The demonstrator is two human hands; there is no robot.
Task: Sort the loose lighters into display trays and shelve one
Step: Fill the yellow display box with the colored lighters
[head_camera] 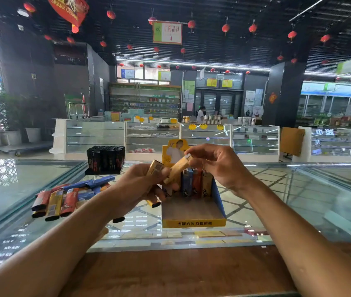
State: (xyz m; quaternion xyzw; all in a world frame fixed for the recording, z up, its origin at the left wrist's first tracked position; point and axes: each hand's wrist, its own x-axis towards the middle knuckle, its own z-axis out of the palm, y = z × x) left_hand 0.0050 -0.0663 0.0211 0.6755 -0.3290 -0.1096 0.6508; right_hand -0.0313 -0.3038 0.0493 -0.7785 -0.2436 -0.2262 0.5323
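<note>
A yellow display tray (192, 221) stands on the glass counter, with three lighters (196, 182) upright at its back: blue, orange and yellow. My left hand (137, 185) grips a bunch of yellow lighters (155, 168) just left of the tray. My right hand (217, 162) pinches the top of one yellow lighter (176, 170), which slants between both hands above the tray's back row. A pile of loose lighters (63, 199) in red, yellow and blue lies on the glass to the left.
A black tray full of dark lighters (105, 159) stands behind the pile. The glass counter (299, 200) stretches to both sides, with a wooden ledge (176, 273) at its near edge. Shop counters and shelves fill the background.
</note>
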